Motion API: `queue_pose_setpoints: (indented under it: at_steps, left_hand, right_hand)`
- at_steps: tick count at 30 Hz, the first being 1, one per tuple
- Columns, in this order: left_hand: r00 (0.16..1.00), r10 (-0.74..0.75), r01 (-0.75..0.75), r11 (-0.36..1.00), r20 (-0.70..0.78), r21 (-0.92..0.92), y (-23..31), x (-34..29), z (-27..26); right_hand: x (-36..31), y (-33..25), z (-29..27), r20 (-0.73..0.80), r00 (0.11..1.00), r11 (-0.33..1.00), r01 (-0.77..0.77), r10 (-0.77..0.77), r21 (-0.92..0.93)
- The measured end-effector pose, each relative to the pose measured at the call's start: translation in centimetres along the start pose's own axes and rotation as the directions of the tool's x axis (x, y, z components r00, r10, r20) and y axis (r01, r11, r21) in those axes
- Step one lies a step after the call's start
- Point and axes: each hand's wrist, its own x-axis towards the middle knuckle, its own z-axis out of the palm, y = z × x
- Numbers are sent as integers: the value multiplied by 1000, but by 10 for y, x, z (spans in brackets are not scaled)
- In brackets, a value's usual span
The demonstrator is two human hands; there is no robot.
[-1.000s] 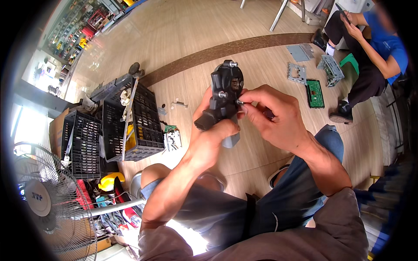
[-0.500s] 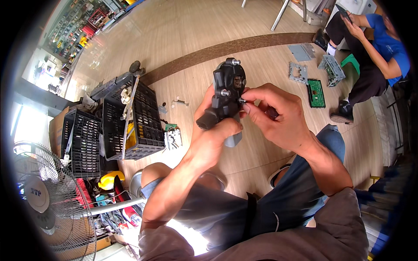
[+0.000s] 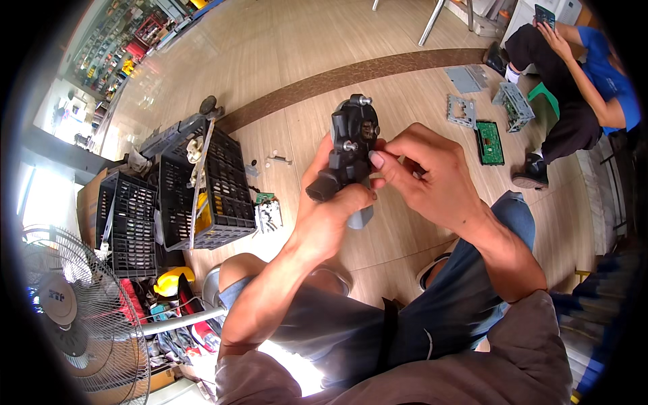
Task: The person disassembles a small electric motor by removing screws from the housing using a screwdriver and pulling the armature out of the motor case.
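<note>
A pale tiled floor (image 3: 385,250) is spreading beneath the black housing (image 3: 345,158), which the left hand (image 3: 324,226) is gripping closed, thumb wrapping its near end. The housing is pointing its long axis away from the body, its far end leaning slightly right. The right hand (image 3: 428,169) is working at its right flank, thumb and forefinger almost meeting; whether they are pinching something small, I cannot tell. Nothing visible is standing between them and the housing. A black crate (image 3: 233,172) is resting well left of the housing, a green circuit board (image 3: 491,143) well right.
</note>
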Motion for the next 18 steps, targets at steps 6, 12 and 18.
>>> queue_pose_setpoints:
  at_steps: [6,12,18]
  left_hand:
    - [1000,6,-6,1000,-24,20,1,1,3]
    - [1000,2,-2,1000,-22,17,0,1,2]
    - [1000,2,-4,997,-23,-74,-1,4,2]
  right_hand:
    - [-1,1,0,33,999,1000,-11,10,27]
    - [-2,6,2,4,997,997,71,-72,39]
    - [-4,6,5,7,998,995,61,-62,82]
